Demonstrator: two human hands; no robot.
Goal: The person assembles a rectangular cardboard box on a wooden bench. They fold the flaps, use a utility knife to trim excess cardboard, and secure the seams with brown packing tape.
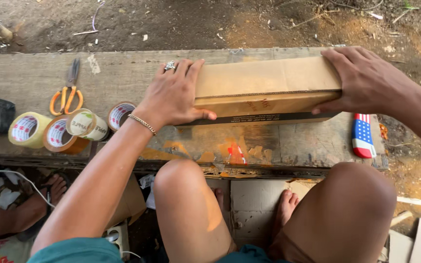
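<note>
Head view: a person seated at a worn plank bench (123, 73) presses a flat cardboard box (264, 87) between both hands. The left hand (174, 95) lies over the box's left end, fingers spread flat on top and the thumb hooked along the front edge; a ring and a bracelet show on it. The right hand (361, 80) covers the right end, fingers laid across the top and the thumb down on the near side. Neither hand is closed into a fist; both are flat and clamped on the box. The box sits on the bench top toward its far edge, straight ahead of the person's knees.

To the left on the bench lie orange-handled scissors (66, 95) and, near them, four tape rolls (59, 130) in a cluster, well apart from the box. A cutter with a striped handle (362, 135) rests just beside the box's right corner, below the right hand. Another person's foot (49, 192) shows under the bench at lower left.

By the look of it, the step in hand is squaring and holding the box shut; sealing it would call for freeing one hand to reach left for the tape while the other keeps the flaps down.
</note>
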